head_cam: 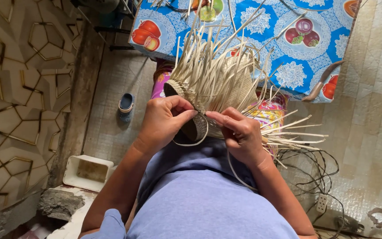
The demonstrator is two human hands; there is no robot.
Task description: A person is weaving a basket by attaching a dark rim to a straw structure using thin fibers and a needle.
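Observation:
A half-woven straw basket rests on my lap, its rim toward me and many loose pale strips fanning up and to the right. My left hand pinches the basket's rim edge between thumb and fingers. My right hand grips a thin pale strip that loops under the rim between both hands; its tail runs down past my right wrist.
A table with a blue fruit-patterned cloth stands just beyond the basket. A blue slipper lies on the tiled floor at left. A white rectangular container sits lower left. Black cables and a power strip lie at right.

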